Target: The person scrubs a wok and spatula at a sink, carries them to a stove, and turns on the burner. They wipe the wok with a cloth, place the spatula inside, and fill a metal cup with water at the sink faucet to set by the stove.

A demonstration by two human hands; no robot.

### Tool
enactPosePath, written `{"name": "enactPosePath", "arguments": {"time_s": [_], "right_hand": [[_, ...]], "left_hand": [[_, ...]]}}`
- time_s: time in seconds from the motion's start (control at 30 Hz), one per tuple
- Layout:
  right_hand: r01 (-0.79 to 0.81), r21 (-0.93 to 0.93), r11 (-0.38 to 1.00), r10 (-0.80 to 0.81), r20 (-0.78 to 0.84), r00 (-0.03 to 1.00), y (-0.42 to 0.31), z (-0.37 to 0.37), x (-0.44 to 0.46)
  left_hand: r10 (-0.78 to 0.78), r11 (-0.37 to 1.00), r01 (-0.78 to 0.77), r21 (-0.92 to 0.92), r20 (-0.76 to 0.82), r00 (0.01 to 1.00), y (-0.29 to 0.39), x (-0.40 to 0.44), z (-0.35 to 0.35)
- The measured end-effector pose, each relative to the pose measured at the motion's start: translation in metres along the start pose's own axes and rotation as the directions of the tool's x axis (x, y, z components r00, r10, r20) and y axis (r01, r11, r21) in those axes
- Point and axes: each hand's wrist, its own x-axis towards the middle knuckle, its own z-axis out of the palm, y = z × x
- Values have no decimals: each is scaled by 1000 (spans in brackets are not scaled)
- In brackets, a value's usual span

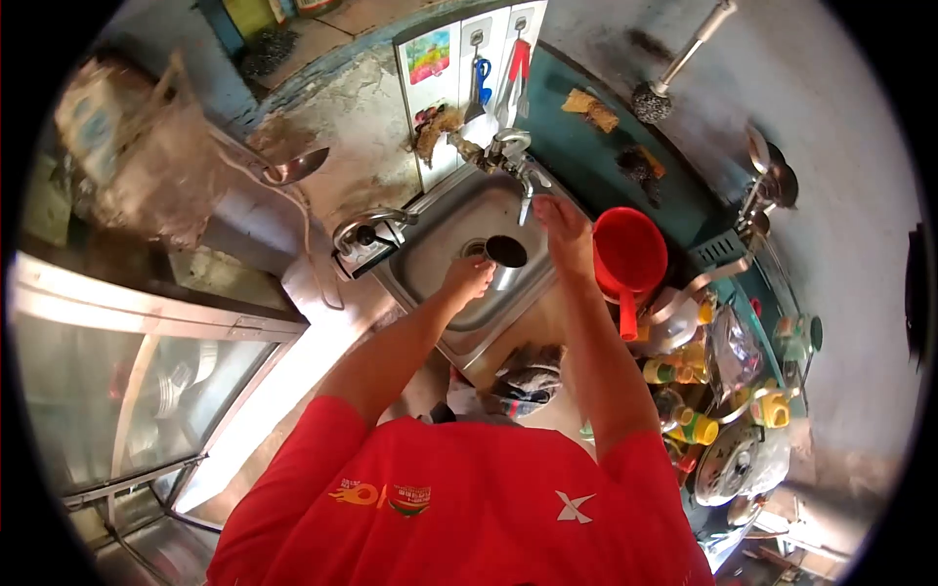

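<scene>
My left hand [470, 280] is closed on a small metal cup [505, 253] over the steel sink [430, 240]. The cup's dark opening faces up toward the camera. Beside the sink's right edge, my right hand [562, 217] is near the curved metal faucet [528, 186]; whether its fingers touch the faucet, and how they are bent, is too small to tell. The sink's drain [474, 248] shows just left of the cup. A red ladle-like basin [630, 250] with a handle sits right of my right forearm.
Bottles [699, 428], a lidded pot [728, 464] and a plastic bag [735, 347] crowd the right counter. Utensils [518, 78] hang on the panel behind the sink. A second metal fixture [369, 232] stands at the sink's left edge. A glass-fronted cabinet [147, 391] is at the left.
</scene>
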Motion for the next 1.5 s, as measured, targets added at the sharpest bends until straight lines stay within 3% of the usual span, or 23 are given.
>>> {"name": "enactPosePath", "arguments": {"time_s": [0.13,0.2,0.23,0.27,0.33,0.5,0.67,0.8,0.87,0.97,1.1,1.27,1.5], "right_hand": [[1,-116,993,1,17,1000,10,5,34],[49,-119,992,-47,17,999,28,3,49],[44,-132,990,-42,11,999,28,3,52],[23,-132,991,-21,17,1000,30,2,55],[34,-66,997,-32,31,999,28,-2,61],[30,-23,999,-29,58,998,36,-5,70],[-112,187,976,93,108,990,32,-7,70],[-106,242,964,72,146,987,40,-6,74],[-83,390,917,44,108,993,43,-3,76],[-158,365,917,120,126,985,36,-4,77],[-155,279,948,116,152,982,38,-7,79],[-131,244,961,95,155,983,39,-5,77],[-123,183,975,94,158,983,41,-4,75]], "left_hand": [[-35,999,34,16,59,998,4,46,-1],[-52,994,62,-90,108,993,-2,63,-1],[63,990,-61,127,-12,998,21,38,16],[42,991,-39,125,-17,999,16,40,17],[80,997,-80,15,11,997,15,46,17],[152,988,-152,4,27,988,3,47,18],[194,977,-187,-100,61,979,-13,54,13],[170,985,-170,-28,-3,985,-13,47,14],[157,987,-157,-35,-14,988,-18,49,12],[156,987,-156,-22,-26,987,-20,48,14],[164,986,-165,-36,-7,986,-21,43,15],[156,981,-171,-95,-148,977,-22,35,23],[170,975,-189,-121,-147,974,-22,33,21]]}}
